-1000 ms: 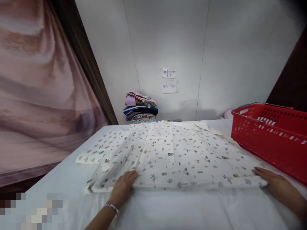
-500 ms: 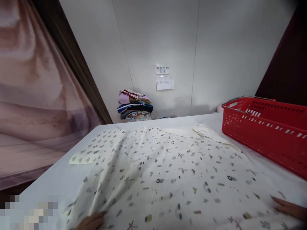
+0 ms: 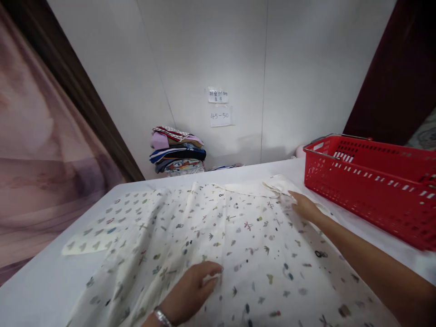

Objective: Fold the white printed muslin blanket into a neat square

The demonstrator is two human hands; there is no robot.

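A white cloth [image 3: 235,245] printed with small leaves, insects and other motifs lies spread over the table with soft creases. Its far edge is partly turned over, showing a plain side. At that fold, toward the right, the fingertips of my right hand [image 3: 304,208] close on the cloth's edge; the thumb is hard to see. My left hand [image 3: 197,286], with a bracelet at the wrist, is over the near middle of the cloth. Its thumb and fingers are apart and hold nothing. From under the cloth's left side emerges a cream cloth with grey cloud-like shapes [image 3: 90,234].
A red plastic basket [image 3: 361,181] with a metal handle stands on the white table [image 3: 44,277] at right. Behind the table is a stack of folded fabrics [image 3: 177,150]. Paper labels [image 3: 220,116] hang on the wall; a pink curtain [image 3: 44,150] drapes at left.
My right hand has moved from the near right corner to the cloth's far edge. My left hand has come inward from the near left. The view has shifted slightly right.
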